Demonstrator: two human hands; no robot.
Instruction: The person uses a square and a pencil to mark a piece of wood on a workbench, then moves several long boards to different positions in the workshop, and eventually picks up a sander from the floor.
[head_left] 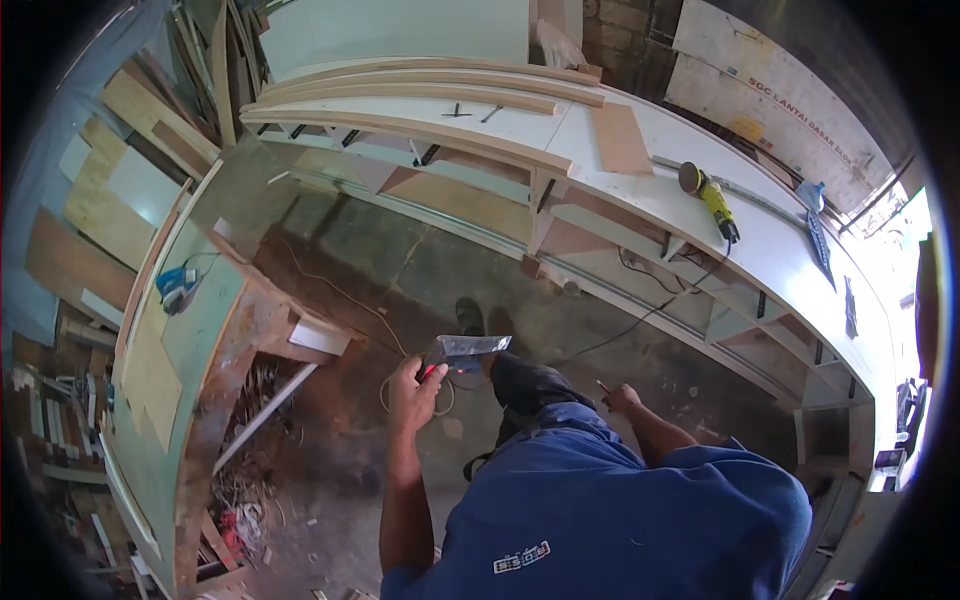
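Note:
In front of my body, my left hand (408, 398) is closed around the black and red handle of a tool with a broad, shiny blade (474, 346). The blade points to the right, above the floor. I cannot tell its exact kind. Lower on the right, my right hand (622, 399) is closed on a thin pencil-like stick (603, 386), whose tip pokes out toward the upper left. Both hands are apart from the benches. My shod foot (469, 316) shows on the floor beyond the blade.
A long white cabinet frame (690, 200) curves across the far side and right. It carries wood strips (400, 98), a brown board (620, 140) and a yellow-green angle grinder (712, 203). On the left bench (200, 340) sits a blue power tool (177, 288). Cords (650, 312) trail over the floor.

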